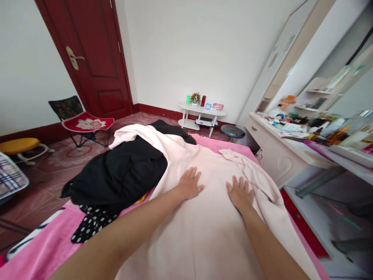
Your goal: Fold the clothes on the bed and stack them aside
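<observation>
1. Evidently, the left hand [190,183] is lying palm-down on the pale pink garment [204,225], fingers a little apart and thumb pointing inward; it is gripping nothing.
2. The right hand [241,192] is resting the same way, just beside what is looking like a sleeve [266,181], its fingers fanned and likewise holding no cloth.
3. Judging by the flat palms, the step in hand is a smoothing one, and it is asking for light, even pressure: the palms should be working from the middle towards the edges, pushing creases out rather than bunching them.
4. Close to the right hand, folds are gathering along the sleeve, so that side is probably needing more care; a palm dragging too hard there would likely be rucking the fabric.
5. Between the hands, the garment is looking plain, matte and soft, lying mostly smooth, with a faint lengthwise line running down its near part.
6. Underneath, a bright pink cover [49,249] is bearing it, while its far left part is draping over some black clothing [119,175].
7. Farther out, a spotted cloth [93,223] is poking from under that black clothing, and a pale dresser [268,146] is standing on the right.
</observation>
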A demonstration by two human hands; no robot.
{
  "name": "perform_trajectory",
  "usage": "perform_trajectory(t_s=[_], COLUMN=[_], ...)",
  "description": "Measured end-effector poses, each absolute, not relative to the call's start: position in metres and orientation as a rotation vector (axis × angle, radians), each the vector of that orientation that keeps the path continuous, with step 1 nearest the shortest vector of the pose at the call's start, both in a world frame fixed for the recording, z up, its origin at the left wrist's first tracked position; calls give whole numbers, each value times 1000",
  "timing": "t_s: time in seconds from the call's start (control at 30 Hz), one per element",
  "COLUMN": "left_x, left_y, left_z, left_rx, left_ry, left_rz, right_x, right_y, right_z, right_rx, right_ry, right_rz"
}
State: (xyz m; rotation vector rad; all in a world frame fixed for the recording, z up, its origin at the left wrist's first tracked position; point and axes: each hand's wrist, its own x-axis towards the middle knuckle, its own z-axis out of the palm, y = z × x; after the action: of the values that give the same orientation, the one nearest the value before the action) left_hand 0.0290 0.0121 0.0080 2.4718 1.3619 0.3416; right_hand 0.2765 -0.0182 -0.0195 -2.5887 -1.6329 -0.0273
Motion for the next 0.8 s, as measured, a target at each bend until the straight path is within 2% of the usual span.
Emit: perform_trajectory(t_s=[0.13,0.23,0.33,0.5,0.67,0.8], left_x=[-8,-48,-93,-161,-181,-167], left_y=[-20,-22,1,56,85,88], left_z=[33,70,119,178,176,168], left_rx=[2483,2438,2353,1980,1256,1255], left_ry=[1118,1054,1328,2139,2158,2137], left_rz=[246,208,374,845,988,1108], right_x=[265,261,259,258,259,259], right_y=[-48,-60,-65,-67,-68,-69], right_z=[-18,-15,-13,-13,-15,-14], right_rx=[-2561,-2539,-2514,-2489,-2472,-2486], right_ry=[-1674,-1710,-1717,-1715,-1719,-1700], right_rz=[-98,-141,-147,-198,-255,-250])
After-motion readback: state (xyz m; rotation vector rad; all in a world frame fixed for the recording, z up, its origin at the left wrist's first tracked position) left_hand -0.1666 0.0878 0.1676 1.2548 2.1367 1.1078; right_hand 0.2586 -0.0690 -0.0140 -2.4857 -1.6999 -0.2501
